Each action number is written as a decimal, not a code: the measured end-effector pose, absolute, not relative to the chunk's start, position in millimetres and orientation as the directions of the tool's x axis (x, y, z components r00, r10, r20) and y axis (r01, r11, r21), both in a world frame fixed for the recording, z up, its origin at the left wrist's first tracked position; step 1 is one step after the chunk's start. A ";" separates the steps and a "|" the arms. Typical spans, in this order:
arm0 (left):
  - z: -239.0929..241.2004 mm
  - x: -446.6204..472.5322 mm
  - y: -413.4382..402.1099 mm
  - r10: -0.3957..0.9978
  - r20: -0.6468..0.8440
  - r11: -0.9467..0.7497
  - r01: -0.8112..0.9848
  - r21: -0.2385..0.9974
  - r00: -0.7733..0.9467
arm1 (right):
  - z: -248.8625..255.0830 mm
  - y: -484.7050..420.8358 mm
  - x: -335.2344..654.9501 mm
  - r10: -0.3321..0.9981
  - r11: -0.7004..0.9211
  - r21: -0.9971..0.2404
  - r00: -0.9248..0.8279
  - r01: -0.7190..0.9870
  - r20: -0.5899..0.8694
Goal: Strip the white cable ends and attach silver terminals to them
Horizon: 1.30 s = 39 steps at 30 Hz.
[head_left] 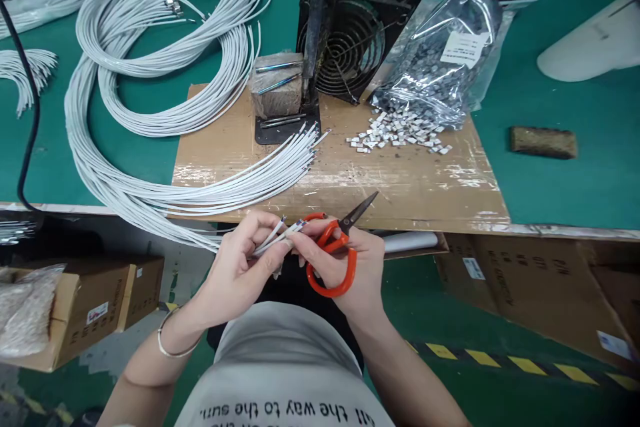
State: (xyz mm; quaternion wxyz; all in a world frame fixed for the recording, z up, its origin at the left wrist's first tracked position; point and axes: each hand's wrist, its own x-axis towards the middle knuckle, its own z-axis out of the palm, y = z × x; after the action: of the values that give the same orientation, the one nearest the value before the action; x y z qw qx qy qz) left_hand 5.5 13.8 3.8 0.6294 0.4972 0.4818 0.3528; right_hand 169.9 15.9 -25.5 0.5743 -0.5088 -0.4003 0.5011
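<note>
Wire tips [280, 231] partly hidden by left hand [237, 273], right hand [364, 270] gripping scissors [327, 239]

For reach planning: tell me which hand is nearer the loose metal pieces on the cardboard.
Right. The right hand, gripping the orange scissors, sits below the metal pieces; the left hand, pinching white wires, is farther left.

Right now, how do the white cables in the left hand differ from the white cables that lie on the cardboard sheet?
The held cables are only a few, pinched in the left hand off the table; the cable bundle holds many and lies free on the cardboard sheet. The held cables' ends meet the right hand, which grips orange scissors; the cable bundle's ends lie beside the black stand. Both are thin and white.
</note>
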 end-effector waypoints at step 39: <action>6.4 6.9 8.3 0.961 -0.206 0.200 0.046 0.979 0.185 | -22.6 19.7 205.4 0.987 0.015 -0.998 0.161 -0.067 0.004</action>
State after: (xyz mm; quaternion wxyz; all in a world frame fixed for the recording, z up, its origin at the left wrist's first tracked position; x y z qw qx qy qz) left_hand 6.9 8.3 6.4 0.5871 0.4980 0.5055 0.3896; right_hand 205.4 19.7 -22.6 0.5577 -0.5192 -0.4430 0.4723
